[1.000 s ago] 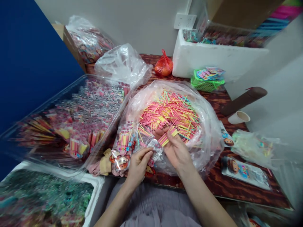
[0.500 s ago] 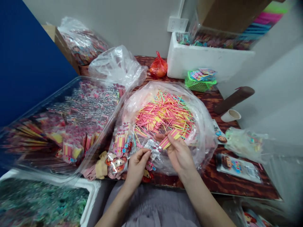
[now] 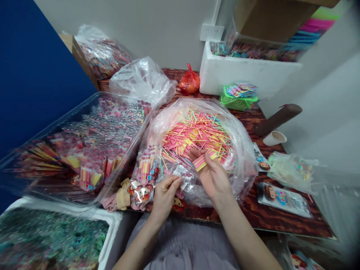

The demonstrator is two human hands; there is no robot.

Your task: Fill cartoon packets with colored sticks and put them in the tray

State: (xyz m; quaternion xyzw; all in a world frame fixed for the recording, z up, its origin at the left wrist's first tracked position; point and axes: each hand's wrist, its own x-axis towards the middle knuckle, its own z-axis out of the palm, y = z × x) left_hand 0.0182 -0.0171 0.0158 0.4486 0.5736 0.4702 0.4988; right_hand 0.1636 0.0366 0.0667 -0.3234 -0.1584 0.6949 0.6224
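My right hand holds a flat row of pink and yellow paper-thin sticks between thumb and fingers, above the front of a clear plastic bag. Heaped in that bag are loose sticks, mostly pink and yellow, some green and blue. To the left, my left hand is pinched on a clear plastic packet with a cartoon print, which the hand partly covers. Beside it lie filled cartoon-print packets with pink and yellow sticks inside.
A clear tub of filled packets stands left, above a white foam box. Behind are a red bag, a green basket and another foam box. A paper cup and flat packets lie right.
My right hand has shifted slightly right, and the row of sticks in it has turned a little flatter. My left hand has moved slightly right, still pinched. The view has shifted a little.
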